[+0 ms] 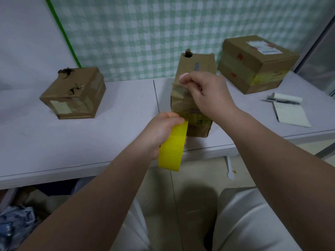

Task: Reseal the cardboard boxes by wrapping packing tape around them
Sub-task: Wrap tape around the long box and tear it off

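A tall brown cardboard box (195, 67) stands upright near the table's front edge, with a torn hole at its top corner and yellowish tape around its lower part. My right hand (204, 93) rests against its front face, thumb and fingers pinching at the box's side. My left hand (161, 131) grips a roll of yellow packing tape (172, 149) just below and left of the box, at the table edge. A torn, squat box (74, 93) sits at the left. A larger box (253, 64) with a label and yellow tape stands at the back right.
The white table (117, 109) backs onto a green checked cloth (145, 29). A notepad (290, 115) with a pen (279, 101) lies at the right. Crumpled plastic (16, 223) lies under the table at the left. My legs are below the table edge.
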The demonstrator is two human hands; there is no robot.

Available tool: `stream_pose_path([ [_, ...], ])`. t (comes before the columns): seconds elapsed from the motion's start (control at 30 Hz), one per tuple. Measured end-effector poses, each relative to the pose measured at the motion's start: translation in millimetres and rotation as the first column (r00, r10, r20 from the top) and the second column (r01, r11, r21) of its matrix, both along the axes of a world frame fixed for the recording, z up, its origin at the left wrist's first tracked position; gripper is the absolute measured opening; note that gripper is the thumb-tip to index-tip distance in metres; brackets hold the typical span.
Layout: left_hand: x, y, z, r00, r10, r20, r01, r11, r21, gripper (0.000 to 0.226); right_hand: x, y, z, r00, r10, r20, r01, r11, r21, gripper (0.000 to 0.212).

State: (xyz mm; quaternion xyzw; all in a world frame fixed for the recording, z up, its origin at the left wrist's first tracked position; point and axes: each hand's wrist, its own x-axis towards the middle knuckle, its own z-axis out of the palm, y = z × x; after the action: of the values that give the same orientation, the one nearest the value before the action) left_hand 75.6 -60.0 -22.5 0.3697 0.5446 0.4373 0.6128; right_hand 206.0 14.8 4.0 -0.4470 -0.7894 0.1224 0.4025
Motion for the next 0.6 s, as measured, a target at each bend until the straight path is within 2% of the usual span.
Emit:
stream_pose_path([
  [0.07,0,0,0,1.000,-0.007,-0.006,0.007,1.000,0.011,0.008,2,-11,5,0.997,0.021,-0.078,-0.023,0.999,-0.025,0.027],
  [0.17,0,0,-1,1.000,-0.006,0.004,0.006,1.000,0.022,0.008,6,-27,11,0.995,0.030,-0.092,-0.036,0.997,-0.067,0.036],
  [0.27,0,0,-3,1.000,-0.006,0.013,0.005,0.999,0.032,0.008,12,-34,14,1.000,0.001,0.018,0.000,0.998,-0.057,0.023],
  [0.4,0,-1,-2,1.000,-0.012,0.004,0.011,0.999,0.039,0.007,12,-35,13,0.979,-0.030,0.201,0.042,0.997,-0.057,0.018],
  [0.6,-2,-1,-4,0.999,-0.035,0.009,0.034,0.998,0.050,0.001,7,-32,7,0.955,-0.088,0.283,0.098,0.995,-0.020,0.020],
])
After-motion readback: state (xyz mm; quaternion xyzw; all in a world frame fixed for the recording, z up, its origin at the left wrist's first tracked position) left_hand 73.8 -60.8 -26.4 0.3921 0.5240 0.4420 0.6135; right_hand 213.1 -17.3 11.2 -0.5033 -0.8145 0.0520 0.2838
